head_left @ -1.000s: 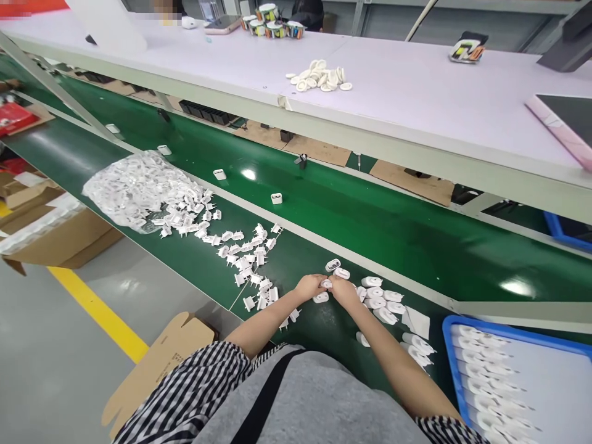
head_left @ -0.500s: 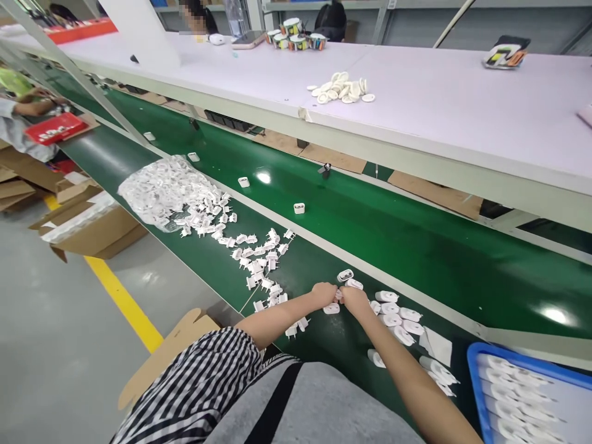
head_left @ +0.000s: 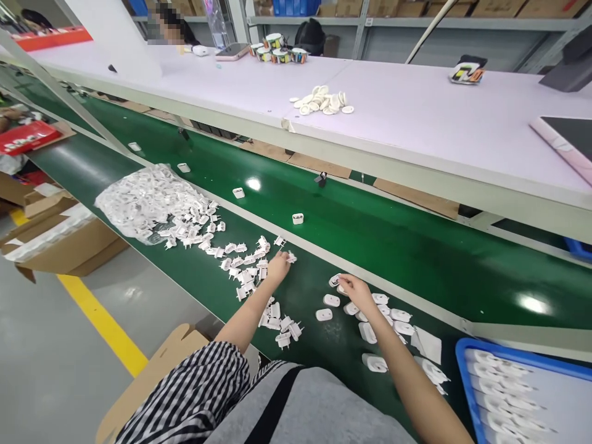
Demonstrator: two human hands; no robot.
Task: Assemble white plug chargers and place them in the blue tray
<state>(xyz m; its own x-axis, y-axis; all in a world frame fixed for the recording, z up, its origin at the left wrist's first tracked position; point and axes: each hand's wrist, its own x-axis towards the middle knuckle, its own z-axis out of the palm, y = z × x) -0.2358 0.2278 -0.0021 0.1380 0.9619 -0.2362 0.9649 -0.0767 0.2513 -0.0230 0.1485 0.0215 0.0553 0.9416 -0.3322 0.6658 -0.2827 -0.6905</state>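
Note:
My left hand [head_left: 278,267] is closed on a small white plug piece with pins [head_left: 291,257], beside the far end of a loose spread of similar plug pieces [head_left: 247,275]. To its right, my right hand [head_left: 358,292] pinches the edge of an open white oval housing [head_left: 334,280]. Below this hand lie more white oval plug units, one of them a flat-faced unit [head_left: 324,315]. A cluster of assembled white units [head_left: 400,316] stands right of my right wrist, partly covered by the forearm.
A clear plastic bag of plug pieces [head_left: 143,200] lies to the left. Single housings, such as one housing [head_left: 298,219], sit on the green belt [head_left: 383,246]. A blue tray [head_left: 464,364] with rows of units is at right. White discs [head_left: 322,101] are piled on the shelf above.
My hands, together before, have parted. The left has moved left to the loose plug pieces and holds one; the right has gone to the open housing. The view has shifted slightly.

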